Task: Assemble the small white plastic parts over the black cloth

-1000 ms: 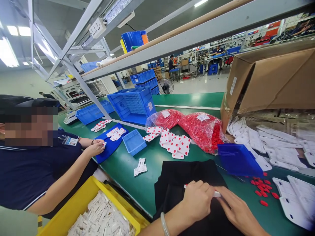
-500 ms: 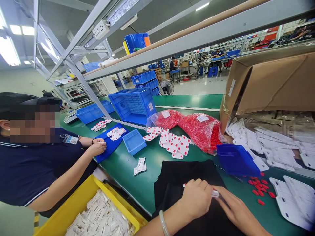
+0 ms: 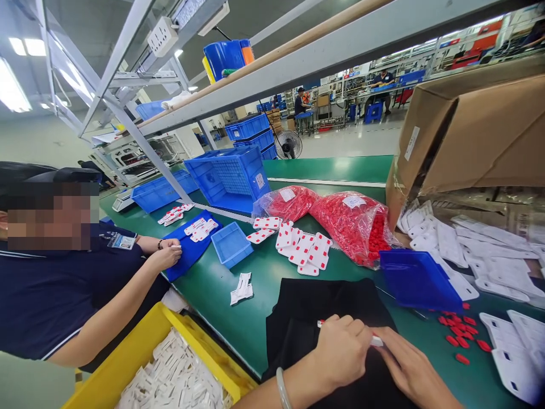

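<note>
Over a black cloth [image 3: 293,301], my left hand [image 3: 344,347] is closed round a white plastic plate [image 3: 376,341]. A bit of red shows at the plate's far left end; most of it is hidden by my fingers. My right hand [image 3: 404,360] grips the plate's right end, thumb and fingers pressed together. Loose red caps [image 3: 457,328] lie to the right, beside white plates [image 3: 513,352] with slots. Beyond the cloth, a pile of white plates with red inserts [image 3: 304,250] rests on the green table.
Bags of red parts [image 3: 349,224], a blue tray [image 3: 419,278] and a cardboard box [image 3: 477,130] stand behind. A light blue bin [image 3: 232,244] is left of the pile. A yellow crate [image 3: 179,318] holds white parts. A co-worker [image 3: 63,272] sits at the left, hands over blue cloth.
The camera view has shifted slightly, so the box and red caps sit further right. Both my hands stay on the plate in nearly the same pose.
</note>
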`<state>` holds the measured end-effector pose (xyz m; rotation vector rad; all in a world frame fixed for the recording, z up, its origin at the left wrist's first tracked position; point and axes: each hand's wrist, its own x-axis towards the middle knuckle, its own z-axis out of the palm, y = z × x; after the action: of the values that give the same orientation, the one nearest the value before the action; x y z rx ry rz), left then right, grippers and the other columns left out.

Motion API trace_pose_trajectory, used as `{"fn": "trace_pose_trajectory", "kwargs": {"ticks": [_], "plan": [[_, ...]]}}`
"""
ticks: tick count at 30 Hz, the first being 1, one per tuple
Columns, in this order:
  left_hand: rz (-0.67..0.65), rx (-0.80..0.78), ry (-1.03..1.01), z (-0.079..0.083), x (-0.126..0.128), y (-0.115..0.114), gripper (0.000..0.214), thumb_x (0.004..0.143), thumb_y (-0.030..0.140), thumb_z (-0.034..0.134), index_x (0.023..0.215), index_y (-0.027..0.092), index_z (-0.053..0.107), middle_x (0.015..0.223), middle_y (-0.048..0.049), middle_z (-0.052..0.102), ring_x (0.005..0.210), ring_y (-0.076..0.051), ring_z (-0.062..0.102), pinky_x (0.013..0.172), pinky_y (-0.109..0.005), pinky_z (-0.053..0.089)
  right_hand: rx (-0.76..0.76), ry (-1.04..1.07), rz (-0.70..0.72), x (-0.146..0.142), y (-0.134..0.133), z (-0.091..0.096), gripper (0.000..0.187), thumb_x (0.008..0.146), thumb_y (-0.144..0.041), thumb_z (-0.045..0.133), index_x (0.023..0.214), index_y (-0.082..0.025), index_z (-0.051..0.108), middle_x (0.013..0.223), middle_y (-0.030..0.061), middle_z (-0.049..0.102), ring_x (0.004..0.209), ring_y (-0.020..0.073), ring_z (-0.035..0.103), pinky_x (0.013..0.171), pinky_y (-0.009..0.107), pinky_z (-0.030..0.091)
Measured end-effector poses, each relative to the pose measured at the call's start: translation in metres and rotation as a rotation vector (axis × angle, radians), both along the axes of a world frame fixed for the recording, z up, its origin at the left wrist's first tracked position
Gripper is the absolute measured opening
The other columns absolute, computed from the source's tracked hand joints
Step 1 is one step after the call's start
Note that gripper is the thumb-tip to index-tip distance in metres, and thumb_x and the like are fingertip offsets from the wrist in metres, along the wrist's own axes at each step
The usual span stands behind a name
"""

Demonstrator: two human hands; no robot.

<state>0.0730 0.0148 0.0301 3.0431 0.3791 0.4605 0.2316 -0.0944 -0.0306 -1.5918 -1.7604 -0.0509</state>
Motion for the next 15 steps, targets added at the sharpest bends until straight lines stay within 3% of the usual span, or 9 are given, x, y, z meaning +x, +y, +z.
{"fn": "trace_pose_trajectory", "kwargs": {"ticks": [5, 10, 15], "plan": [[0.011, 0.014, 0.025, -0.001, 0.002, 0.001, 0.008, 0.088, 0.026, 0.05, 0.09, 0.019, 0.05, 0.077, 0.0007, 0.058, 0.07, -0.015, 0.053, 0.054, -0.031, 0.032, -0.056, 0.009, 0.037, 0.003, 0.0, 0.001, 0.027, 0.093, -0.024, 0.046, 0.119, -0.025, 0.052, 0.109, 0.0055, 0.066, 0.096, 0.0173, 0.066, 0.082, 0.024, 0.054], [0.043, -0.005, 0.091, 0.012, -0.001, 0.005, 0.018, 0.089, 0.034, 0.052, 0.1, 0.02, 0.049, 0.086, 0.0003, 0.06, 0.078, -0.016, 0.056, 0.057, -0.029, 0.04, -0.087, 0.058, -0.015, 0.003, 0.001, 0.011, 0.032, 0.093, -0.03, 0.047, 0.125, -0.026, 0.047, 0.113, 0.0056, 0.065, 0.1, 0.0174, 0.065, 0.084, 0.024, 0.054], [0.025, -0.085, 0.097, 0.02, -0.006, 0.013, 0.012, 0.091, 0.03, 0.048, 0.098, 0.021, 0.051, 0.088, 0.001, 0.061, 0.078, -0.014, 0.057, 0.062, -0.026, 0.044, -0.063, 0.089, -0.017, 0.0, 0.007, 0.014, 0.03, 0.092, -0.03, 0.048, 0.122, -0.027, 0.051, 0.114, 0.0044, 0.065, 0.099, 0.0186, 0.065, 0.084, 0.025, 0.054]]}}
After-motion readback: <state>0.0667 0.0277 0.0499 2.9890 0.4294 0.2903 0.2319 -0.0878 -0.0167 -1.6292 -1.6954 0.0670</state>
